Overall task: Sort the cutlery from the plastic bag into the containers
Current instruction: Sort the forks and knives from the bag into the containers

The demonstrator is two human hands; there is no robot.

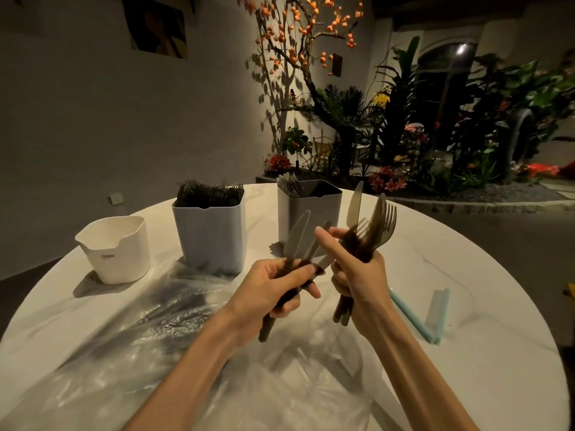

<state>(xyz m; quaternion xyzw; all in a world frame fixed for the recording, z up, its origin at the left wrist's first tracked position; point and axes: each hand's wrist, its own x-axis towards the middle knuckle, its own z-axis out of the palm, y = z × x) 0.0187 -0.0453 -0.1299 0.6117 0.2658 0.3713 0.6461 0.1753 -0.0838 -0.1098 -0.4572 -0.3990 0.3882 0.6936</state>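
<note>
I'm seeing the left hand [281, 286] gripping knives [297, 241], the right hand [357, 275] gripping a mixed bundle [371, 225], both over the bag [130, 346]. White tub [116, 248] left of bag's far edge; label unreadable.

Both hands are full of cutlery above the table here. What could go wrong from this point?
1. The right hand grips a mixed bunch of forks and knives; pulling one out could loosen the others and drop them.
2. The left hand holds several knives, and a handover between such full hands may fumble.
3. The fork container looks packed to the rim, so added forks might catch or spill out.
</note>
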